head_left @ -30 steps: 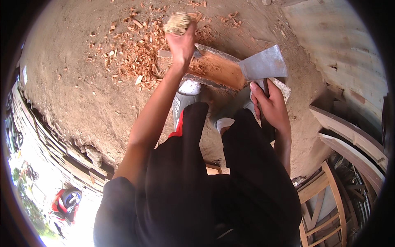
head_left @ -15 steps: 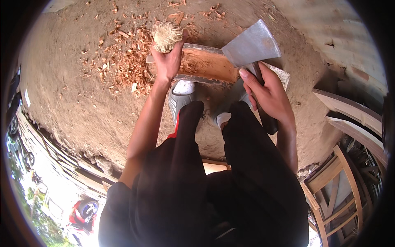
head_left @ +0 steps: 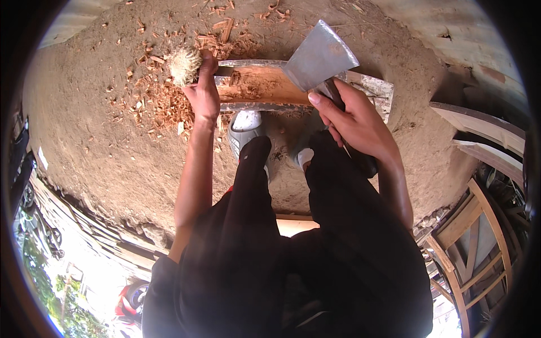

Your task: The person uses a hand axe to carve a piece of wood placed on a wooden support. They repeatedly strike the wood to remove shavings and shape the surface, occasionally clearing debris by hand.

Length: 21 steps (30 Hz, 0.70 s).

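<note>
On the floor [head_left: 129, 186] just beside the shoes [head_left: 244, 137] lies hollowed wood [head_left: 270, 85], shavings [head_left: 169, 104] by its left end. There the left hand [head_left: 204, 100] grips a frayed-topped chisel [head_left: 185, 66]; the right hand [head_left: 356, 117] is wrapped around an axe [head_left: 322, 56], its blade overlapping the wood in view.

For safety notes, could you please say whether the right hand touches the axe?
Touching: the head view shows the right hand closed around the axe handle.
</note>
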Motion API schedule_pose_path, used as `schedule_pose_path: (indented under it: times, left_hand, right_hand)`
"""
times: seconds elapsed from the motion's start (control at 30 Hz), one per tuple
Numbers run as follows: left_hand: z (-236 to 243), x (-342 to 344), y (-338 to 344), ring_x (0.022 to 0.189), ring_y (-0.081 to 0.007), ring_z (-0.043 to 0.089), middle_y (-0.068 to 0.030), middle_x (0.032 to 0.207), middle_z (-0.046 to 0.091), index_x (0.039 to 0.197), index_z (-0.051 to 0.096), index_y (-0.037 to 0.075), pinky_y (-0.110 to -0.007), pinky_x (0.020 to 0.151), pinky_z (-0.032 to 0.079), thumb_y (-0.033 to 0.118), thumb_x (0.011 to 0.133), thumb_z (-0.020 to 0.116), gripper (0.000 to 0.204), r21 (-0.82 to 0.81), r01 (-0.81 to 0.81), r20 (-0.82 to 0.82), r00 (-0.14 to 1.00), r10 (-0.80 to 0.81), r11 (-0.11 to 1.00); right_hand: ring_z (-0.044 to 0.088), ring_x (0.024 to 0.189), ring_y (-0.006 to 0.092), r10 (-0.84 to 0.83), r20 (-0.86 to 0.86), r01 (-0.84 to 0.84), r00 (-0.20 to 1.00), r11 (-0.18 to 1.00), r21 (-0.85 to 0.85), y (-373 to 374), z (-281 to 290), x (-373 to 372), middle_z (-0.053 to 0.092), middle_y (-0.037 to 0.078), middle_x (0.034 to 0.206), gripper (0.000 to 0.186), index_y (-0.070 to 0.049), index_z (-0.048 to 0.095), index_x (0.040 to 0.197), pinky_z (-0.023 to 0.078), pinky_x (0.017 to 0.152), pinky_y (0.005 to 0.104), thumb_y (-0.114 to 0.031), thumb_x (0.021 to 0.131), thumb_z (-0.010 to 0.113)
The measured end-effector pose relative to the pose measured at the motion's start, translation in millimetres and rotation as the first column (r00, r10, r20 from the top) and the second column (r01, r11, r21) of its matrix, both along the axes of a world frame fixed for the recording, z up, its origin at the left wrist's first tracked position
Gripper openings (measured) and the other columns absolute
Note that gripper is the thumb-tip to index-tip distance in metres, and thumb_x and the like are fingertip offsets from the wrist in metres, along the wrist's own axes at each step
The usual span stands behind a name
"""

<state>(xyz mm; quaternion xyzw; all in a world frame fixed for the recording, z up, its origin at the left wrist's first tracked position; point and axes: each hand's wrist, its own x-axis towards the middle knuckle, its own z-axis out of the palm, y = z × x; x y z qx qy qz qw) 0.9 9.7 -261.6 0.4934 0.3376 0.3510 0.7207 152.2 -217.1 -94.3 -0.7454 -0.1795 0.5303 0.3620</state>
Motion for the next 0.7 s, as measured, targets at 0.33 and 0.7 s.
schedule_pose_path:
  times: [0.33,0.7]
  left_hand:
    - [-10,-7,-16,0.118,-0.0245,0.063,-0.0163,0.122,0.069,0.123,0.065,-0.008,-0.041,0.107,0.048,0.003,0.096,0.059,0.030,0.273,0.127,-0.196,0.978,-0.074,0.954]
    - [-15,-4,-16,0.101,-0.0227,0.070,-0.0154,0.115,0.071,0.119,0.068,-0.002,-0.036,0.086,0.061,0.006,0.098,0.064,0.023,0.114,0.012,0.016,1.000,-0.014,0.993]
  right_hand:
    - [0.055,0.049,0.0110,-0.013,-0.013,0.013,1.000,1.000,0.009,-8,-4,0,0.055,0.003,0.072,0.034,0.000,0.056,0.104,0.044,0.045,0.0290,-0.034,0.107,0.058]
    - [0.055,0.050,0.0107,-0.014,-0.016,0.014,1.000,1.000,-0.013,-16,-8,1,0.054,0.003,0.070,0.032,-0.001,0.054,0.100,0.044,0.046,0.0287,-0.033,0.107,0.058]
